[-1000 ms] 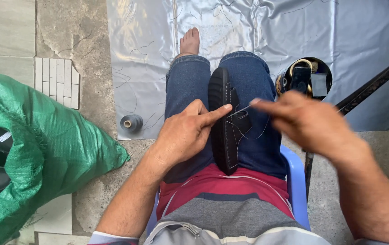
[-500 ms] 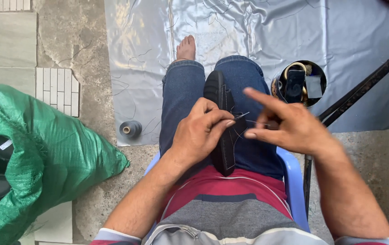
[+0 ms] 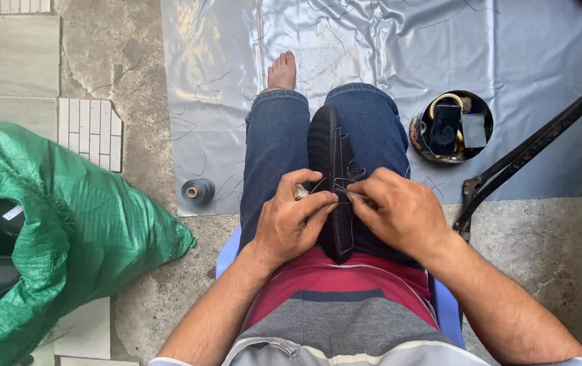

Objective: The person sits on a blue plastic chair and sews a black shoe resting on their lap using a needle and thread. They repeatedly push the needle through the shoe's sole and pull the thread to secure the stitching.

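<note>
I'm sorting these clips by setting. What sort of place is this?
Probably an informal floor-level shoe-stitching spot. Both hands, left hand and right hand, work thread at a black shoe held between the knees, with a grey thread spool and a green woven sack on the stone floor.

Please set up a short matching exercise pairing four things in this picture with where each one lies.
Things:
1. black shoe
2. thread spool
3. green sack
4. round tin

Places:
A. on the grey sheet, right of the knees
B. at the sheet's left edge
C. clamped between the thighs
D. on the floor at far left

Pairs: 1-C, 2-B, 3-D, 4-A
</note>
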